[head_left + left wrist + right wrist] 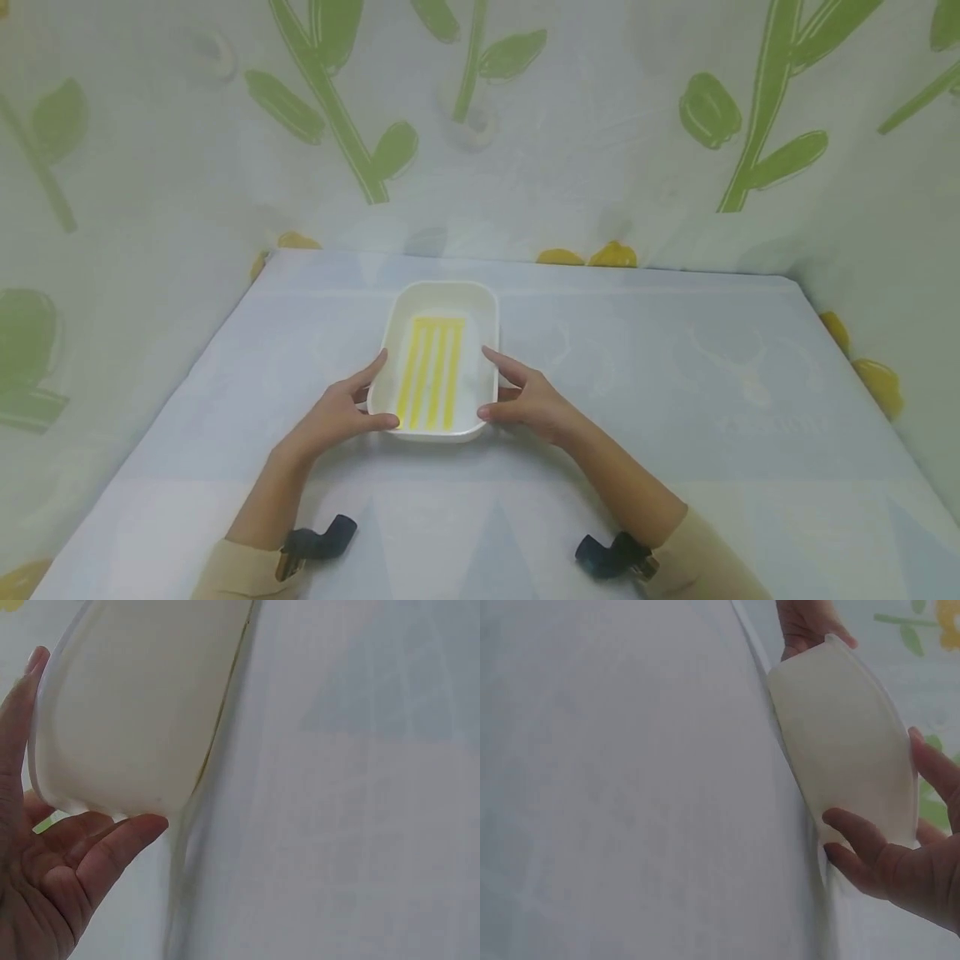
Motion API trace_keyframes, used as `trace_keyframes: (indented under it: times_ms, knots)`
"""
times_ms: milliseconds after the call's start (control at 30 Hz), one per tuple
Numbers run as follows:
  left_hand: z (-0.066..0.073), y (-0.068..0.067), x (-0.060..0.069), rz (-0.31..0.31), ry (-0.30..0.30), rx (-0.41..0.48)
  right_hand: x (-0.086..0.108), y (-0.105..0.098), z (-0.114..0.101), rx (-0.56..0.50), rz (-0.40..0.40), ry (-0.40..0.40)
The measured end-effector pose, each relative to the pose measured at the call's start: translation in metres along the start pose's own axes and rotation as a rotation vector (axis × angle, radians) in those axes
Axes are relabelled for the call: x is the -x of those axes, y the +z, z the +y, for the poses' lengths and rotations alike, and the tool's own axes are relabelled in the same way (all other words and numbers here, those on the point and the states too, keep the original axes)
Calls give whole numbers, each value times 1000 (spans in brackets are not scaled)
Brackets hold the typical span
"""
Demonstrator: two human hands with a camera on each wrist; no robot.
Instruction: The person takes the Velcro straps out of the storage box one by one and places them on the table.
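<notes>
Left hand (58, 874) against a pale tray (139, 712)

Tray (477, 367) blocking centre, room rightward, backdrop (570, 150) behind

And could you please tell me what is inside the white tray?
Inside the white tray, yellow stripes show, joined at the far end; the left hand and right hand cover bits of its sides.

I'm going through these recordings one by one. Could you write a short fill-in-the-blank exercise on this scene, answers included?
1. The long stripes inside the white tray are ____ in colour.
2. In the head view, the left grip holds the tray's left side and the right grip its ____ side.
3. The leaves printed on the backdrop are ____.

Missing words: yellow; right; green.
</notes>
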State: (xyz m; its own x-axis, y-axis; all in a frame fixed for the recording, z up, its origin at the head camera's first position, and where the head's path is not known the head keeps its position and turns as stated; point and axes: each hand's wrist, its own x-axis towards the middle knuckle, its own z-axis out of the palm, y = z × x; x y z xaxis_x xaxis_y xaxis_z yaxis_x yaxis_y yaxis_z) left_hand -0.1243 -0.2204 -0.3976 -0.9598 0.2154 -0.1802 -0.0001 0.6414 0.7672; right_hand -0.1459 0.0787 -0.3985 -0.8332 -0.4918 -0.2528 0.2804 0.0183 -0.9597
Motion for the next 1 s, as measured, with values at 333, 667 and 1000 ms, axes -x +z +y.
trace_keyframes:
  times_ms: [333,667,1000]
  knots:
    - [4,8,-2,-45,39,88,10,-11,-1,2,-5,16]
    - [10,21,-8,-45,62,148,17,-24,-1,30,20,46]
    - [20,31,-11,-36,93,178,26,-34,-5,45,44,68]
